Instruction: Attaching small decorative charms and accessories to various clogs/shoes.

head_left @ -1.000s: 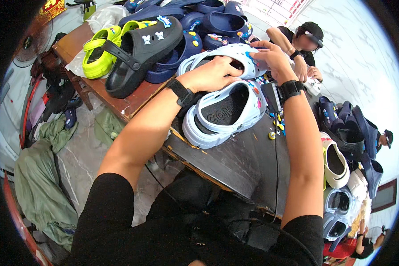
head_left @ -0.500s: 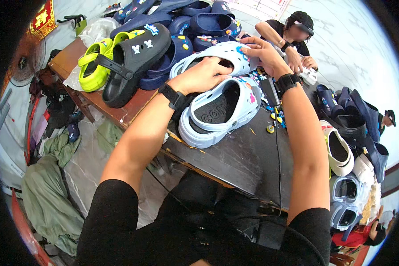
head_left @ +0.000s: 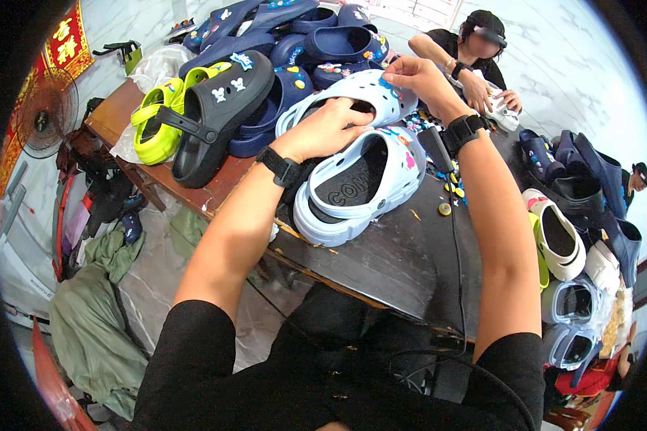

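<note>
Two light-blue clogs lie side by side on the dark tabletop. My left hand reaches into the opening of the far clog and grips it, its fingertips hidden inside. Over that clog's toe, my right hand has thumb and forefinger pinched at a small blue shoe charm, partly covered by the fingers. The near clog stands untouched with its heel towards me, pink and blue charms on its toe. Loose colourful charms are scattered right of the clogs.
A black clog and a lime-green clog stand left, before a pile of navy clogs. A black cable crosses the table. More footwear lines the right. Across the table, a person handles a white clog.
My right hand's fingers have drawn from spread into a pinch at the toe charm. My left hand stays in the far clog. The view has shifted slightly.
</note>
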### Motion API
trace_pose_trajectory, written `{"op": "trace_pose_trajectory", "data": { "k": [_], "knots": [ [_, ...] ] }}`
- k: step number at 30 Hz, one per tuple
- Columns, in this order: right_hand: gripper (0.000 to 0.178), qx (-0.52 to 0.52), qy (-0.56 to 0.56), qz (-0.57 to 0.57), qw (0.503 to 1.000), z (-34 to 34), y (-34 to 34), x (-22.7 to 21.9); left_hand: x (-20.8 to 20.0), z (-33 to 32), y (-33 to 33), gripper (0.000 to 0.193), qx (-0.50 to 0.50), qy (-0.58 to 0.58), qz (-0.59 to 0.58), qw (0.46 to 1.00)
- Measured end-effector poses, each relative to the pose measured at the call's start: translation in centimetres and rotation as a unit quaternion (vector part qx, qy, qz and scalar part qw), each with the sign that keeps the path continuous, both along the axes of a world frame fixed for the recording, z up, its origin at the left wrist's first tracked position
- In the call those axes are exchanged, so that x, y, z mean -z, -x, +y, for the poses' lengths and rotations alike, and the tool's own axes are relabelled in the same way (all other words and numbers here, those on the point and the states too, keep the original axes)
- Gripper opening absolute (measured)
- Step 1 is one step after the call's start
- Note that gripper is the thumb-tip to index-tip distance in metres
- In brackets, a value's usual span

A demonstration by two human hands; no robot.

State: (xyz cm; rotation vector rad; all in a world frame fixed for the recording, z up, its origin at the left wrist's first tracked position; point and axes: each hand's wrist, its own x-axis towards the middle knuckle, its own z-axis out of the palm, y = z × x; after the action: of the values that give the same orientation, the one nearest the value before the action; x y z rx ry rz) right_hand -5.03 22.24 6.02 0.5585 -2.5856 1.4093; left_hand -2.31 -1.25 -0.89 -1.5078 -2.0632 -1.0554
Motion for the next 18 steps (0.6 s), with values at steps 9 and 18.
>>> {"op": "trace_pose_trajectory", "data": {
  "k": [9, 18],
  "knots": [
    [0.051, 0.026, -0.031, -0.052, 0.998, 0.0, 0.2, -0.7, 0.3, 0.1, 0.3, 0.02, -0.017, 0.02, 0.011, 1.0],
    [0.048, -0.036, -0.14, -0.076, 0.987, 0.5, 1.5, -1.0, 0.1, 0.6, 0.0, 0.024, -0.023, 0.041, 0.027, 0.999]
  ]
}}
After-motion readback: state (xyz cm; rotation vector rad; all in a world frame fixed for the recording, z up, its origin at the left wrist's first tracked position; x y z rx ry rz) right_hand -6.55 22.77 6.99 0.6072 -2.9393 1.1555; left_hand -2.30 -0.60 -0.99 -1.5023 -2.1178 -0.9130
